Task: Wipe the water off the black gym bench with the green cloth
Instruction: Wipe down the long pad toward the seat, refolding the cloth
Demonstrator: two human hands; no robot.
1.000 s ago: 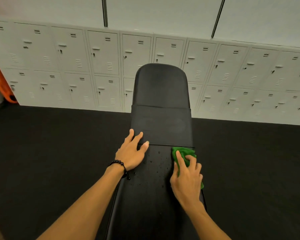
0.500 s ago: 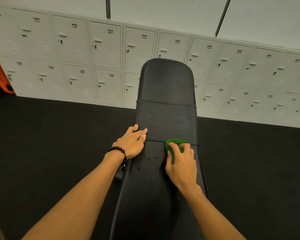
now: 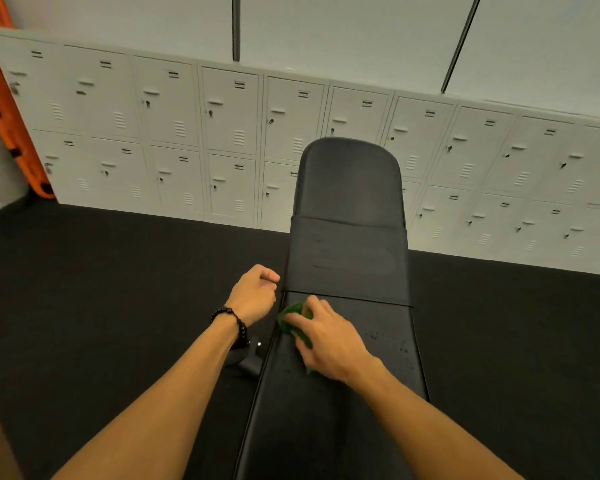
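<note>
The black gym bench runs away from me, its raised backrest pointing toward the lockers. My right hand presses the green cloth flat on the seat pad at its left edge, just below the seam. Small water drops still dot the pad to the right of that hand. My left hand, with a dark bead bracelet on the wrist, hovers off the bench's left side with its fingers loosely curled and nothing in them.
Black rubber flooring lies on both sides of the bench. A wall of white lockers stands behind it. An orange frame leans at the far left. A black bench knob sticks out under the left edge.
My right hand has swept the cloth leftward across the pad, from the right side to the left edge. My left hand has lifted off the bench and moved out to its left side.
</note>
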